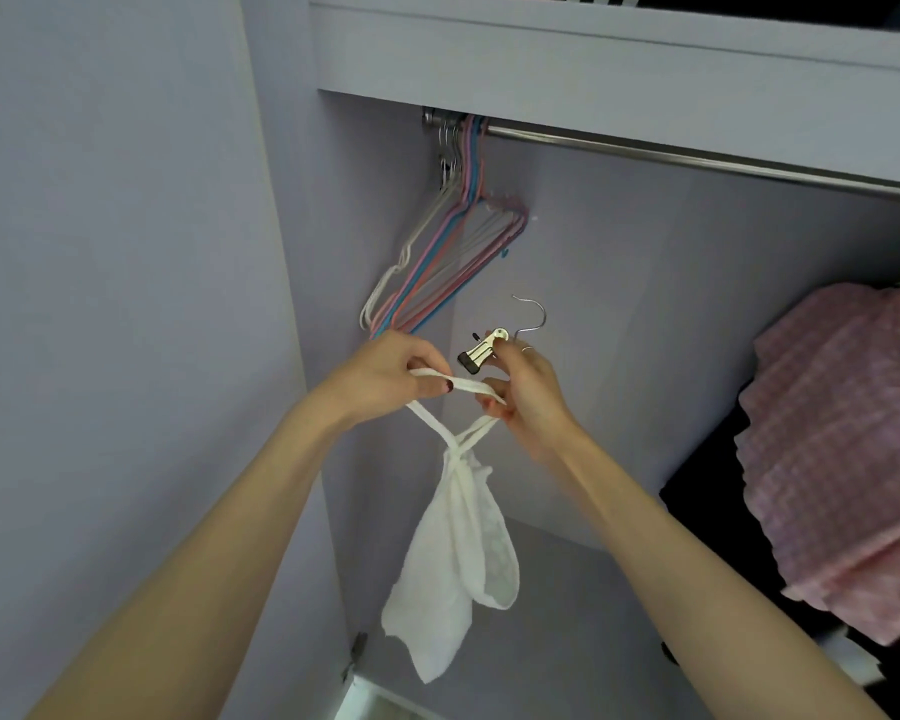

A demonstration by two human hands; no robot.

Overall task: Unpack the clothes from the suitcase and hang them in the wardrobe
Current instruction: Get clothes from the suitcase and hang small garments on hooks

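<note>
A bundle of empty coloured hangers (437, 252) hung at the left end of the wardrobe rail (697, 155) as a person worked just below them. The left hand (385, 376) pinched one strap of a white top (458, 553), fingers curled round the band. To its right, the right hand (526, 387) held the other end of the strap loop along with a small clip hanger (494, 345), its metal hook pointing up (fingers clamped on both, as far as could be seen). The top dangled between the forearms inside the wardrobe, straps crossed. It looked light, limp and lacy, likely to slip or snag, so the straps seemed the safest hold. At far right, a pink garment (842, 449) already hung in the wardrobe.
</note>
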